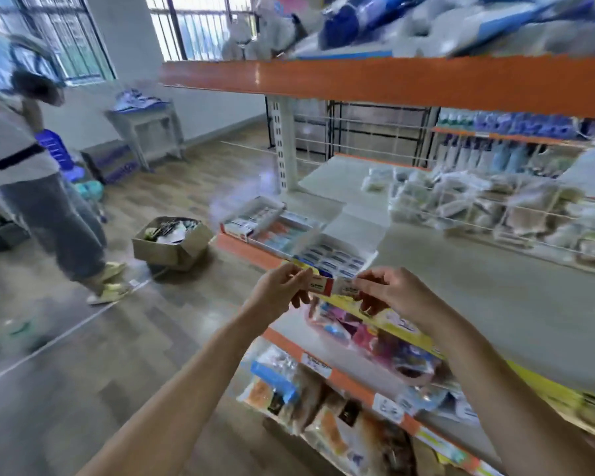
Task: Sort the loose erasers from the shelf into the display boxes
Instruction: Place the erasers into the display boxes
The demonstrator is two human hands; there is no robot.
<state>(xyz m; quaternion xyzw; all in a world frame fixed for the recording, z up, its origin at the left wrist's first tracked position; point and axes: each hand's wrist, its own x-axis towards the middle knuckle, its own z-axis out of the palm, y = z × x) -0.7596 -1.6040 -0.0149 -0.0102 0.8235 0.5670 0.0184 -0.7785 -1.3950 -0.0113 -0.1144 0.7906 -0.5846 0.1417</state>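
Both hands pinch 1 eraser (pixel 327 286): left hand (pixel 278 291), right hand (pixel 390 293). Display boxes (pixel 330 257) sit just beyond, probably its destination.

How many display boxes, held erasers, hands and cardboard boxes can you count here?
Display boxes on the shelf: 3, red-and-white packs, orange and blue packs, dark blue packs
Erasers held: 2, red-banded in the left hand, pale in the right hand
Hands: 2
Cardboard boxes on the floor: 1
Total: 8
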